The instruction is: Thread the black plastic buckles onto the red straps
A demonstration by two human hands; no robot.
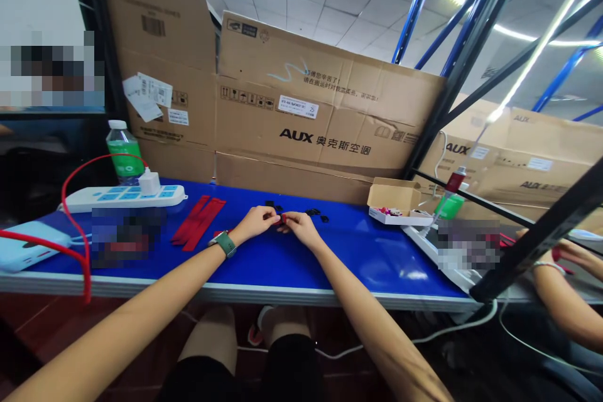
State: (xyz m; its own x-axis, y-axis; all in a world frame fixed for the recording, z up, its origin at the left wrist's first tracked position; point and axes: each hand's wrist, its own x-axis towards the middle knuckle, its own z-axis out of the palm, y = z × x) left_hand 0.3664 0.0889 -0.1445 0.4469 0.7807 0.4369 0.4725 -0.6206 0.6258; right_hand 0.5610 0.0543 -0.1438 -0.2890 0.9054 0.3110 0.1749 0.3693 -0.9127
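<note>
Over the middle of the blue tabletop, my left hand (257, 222) and my right hand (304, 229) meet at the fingertips. Both are closed in a pinch. A small bit of red strap (283, 218) shows at the right fingertips, with a small dark piece against it; the fingers cover most of both. What the left fingers grip is too small to make out. Small black pieces (313, 211), perhaps buckles, lie just beyond my right hand. To the left of my hands are several flat red straps (202, 226), laid side by side.
A white power strip (125, 197), a bottle (124, 154) and a light-blue power bank (35, 245) with a red cable stand on the left. An open small carton (394, 207) sits at the back right. Cardboard (320, 107) walls the back. Beyond a black post, another person's arms (560, 282) show.
</note>
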